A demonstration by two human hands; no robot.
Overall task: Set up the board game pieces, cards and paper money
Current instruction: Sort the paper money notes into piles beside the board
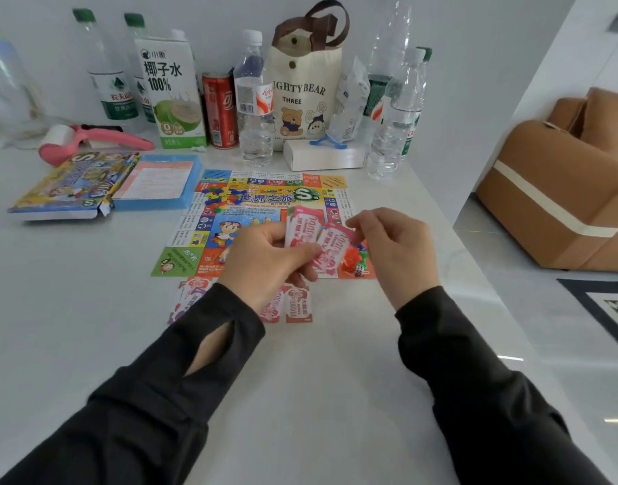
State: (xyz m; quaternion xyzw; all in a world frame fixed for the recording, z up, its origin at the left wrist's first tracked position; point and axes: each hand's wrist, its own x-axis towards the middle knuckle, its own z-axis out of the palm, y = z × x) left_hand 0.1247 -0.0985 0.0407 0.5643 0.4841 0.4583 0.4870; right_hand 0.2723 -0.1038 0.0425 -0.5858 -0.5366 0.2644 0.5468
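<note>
A colourful game board lies flat on the white table. My left hand holds a small stack of pink paper money above the board's near edge. My right hand pinches one pink note beside that stack. Several paper notes lie in a row on the table just in front of the board, partly hidden by my left wrist. A pile of small coloured pieces sits on the board's far left. Red and green tokens and a white die sit at its near right corner.
The game box and a blue tray lie at the left. Bottles, a carton, a red can, a canvas bag and a white box line the back. The table edge runs down the right.
</note>
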